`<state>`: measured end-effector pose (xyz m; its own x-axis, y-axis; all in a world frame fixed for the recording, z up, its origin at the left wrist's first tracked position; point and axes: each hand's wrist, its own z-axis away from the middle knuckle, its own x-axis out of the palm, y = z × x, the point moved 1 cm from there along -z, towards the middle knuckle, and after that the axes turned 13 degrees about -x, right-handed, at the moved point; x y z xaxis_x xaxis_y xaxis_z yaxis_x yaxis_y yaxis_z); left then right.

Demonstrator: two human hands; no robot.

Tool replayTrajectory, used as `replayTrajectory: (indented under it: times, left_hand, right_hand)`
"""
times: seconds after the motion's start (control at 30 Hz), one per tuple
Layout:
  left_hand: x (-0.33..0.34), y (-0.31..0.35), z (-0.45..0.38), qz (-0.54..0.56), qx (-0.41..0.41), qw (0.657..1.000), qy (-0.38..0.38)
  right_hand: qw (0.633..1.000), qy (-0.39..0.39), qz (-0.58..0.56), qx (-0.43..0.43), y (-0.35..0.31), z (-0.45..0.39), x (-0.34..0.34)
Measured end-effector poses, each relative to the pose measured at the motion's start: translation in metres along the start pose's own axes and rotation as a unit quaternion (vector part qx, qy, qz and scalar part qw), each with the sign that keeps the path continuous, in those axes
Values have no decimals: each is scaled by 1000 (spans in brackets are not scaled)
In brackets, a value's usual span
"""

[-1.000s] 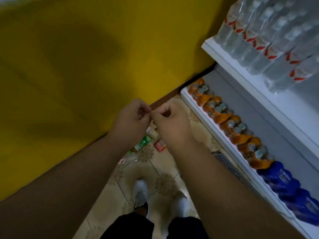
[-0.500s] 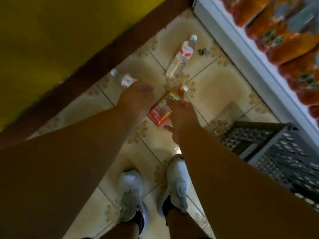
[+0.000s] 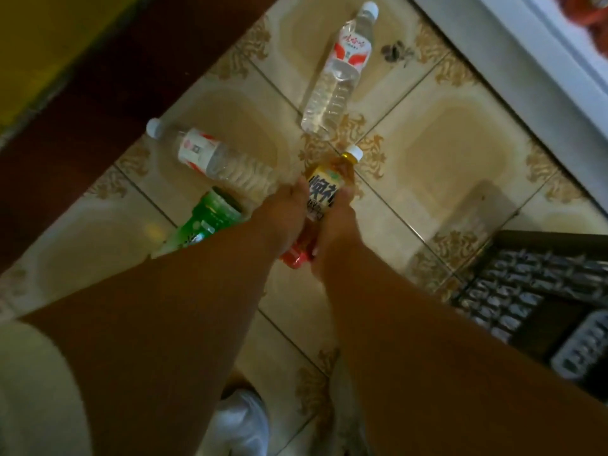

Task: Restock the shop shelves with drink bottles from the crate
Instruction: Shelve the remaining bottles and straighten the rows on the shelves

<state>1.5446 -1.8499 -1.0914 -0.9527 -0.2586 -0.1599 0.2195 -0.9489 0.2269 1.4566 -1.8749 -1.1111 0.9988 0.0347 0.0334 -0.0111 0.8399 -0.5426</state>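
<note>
An amber tea bottle (image 3: 332,179) with a white cap and red base lies on the tiled floor. My right hand (image 3: 335,225) grips its right side, fingers curled round it. The back of my left hand (image 3: 283,215) lies against the bottle's left side, at the base end of a clear water bottle (image 3: 214,159); its fingers are hidden. A second water bottle (image 3: 339,70) lies farther away. A green bottle (image 3: 204,222) lies to the left, partly under my left forearm. The dark plastic crate (image 3: 526,291) stands at the right.
The shelf unit's white base (image 3: 513,51) runs along the top right. A dark brown skirting (image 3: 108,93) under a yellow wall borders the floor at the left. My white shoes (image 3: 240,422) are below my arms.
The view dropped from the shelves to the floor. Both hands went from touching each other at chest height down to the tea bottle, and the right hand has closed round it.
</note>
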Motion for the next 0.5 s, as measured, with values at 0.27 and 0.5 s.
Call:
replayTrajectory:
  times: [0.27, 0.5]
  left_hand:
    - [-14, -18, 34, 46, -1, 998, 36]
    - [-39, -1, 138, 61, 98, 987, 108]
  right_hand:
    - [998, -41, 42, -27, -6, 16, -8]
    - [995, -8, -41, -95, -56, 117, -12]
